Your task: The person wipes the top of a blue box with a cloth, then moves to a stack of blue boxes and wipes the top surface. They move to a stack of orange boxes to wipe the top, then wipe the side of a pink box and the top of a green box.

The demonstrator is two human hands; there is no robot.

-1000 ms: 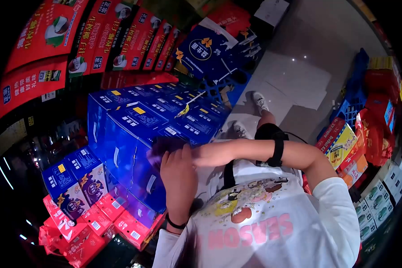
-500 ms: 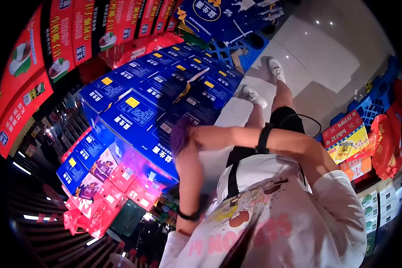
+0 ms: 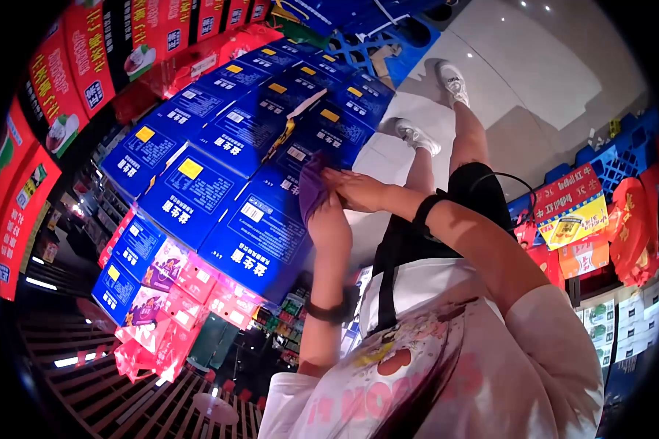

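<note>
A crumpled purple cloth [image 3: 312,189] is bunched between my two hands, just above the blue cartons. My left hand [image 3: 330,225] comes in from below with its fingers closed on the cloth's lower side. From the right, my right hand [image 3: 359,192] grips the cloth's edge, its fingertips close to the left hand. Part of the fingers is hidden in the folds. Beneath and left of them spreads a stack of blue cartons [image 3: 192,192] with white print and yellow labels. One carton [image 3: 260,233] lies nearest the hands, and a torn flap [image 3: 306,104] sticks up farther off.
Red printed boxes [image 3: 73,73] line the upper left. Pink boxes [image 3: 190,282] sit below the blue stack. Blue plastic crates [image 3: 359,57] stand beyond it. On the right are a red-and-yellow box [image 3: 572,212] and red bags [image 3: 632,227]. Pale floor tiles [image 3: 527,80] surround my feet.
My hands and the cloth have shifted right and slightly up in view, and the right hand now shows more clearly beside the left. The view has turned, so the cartons appear farther left.
</note>
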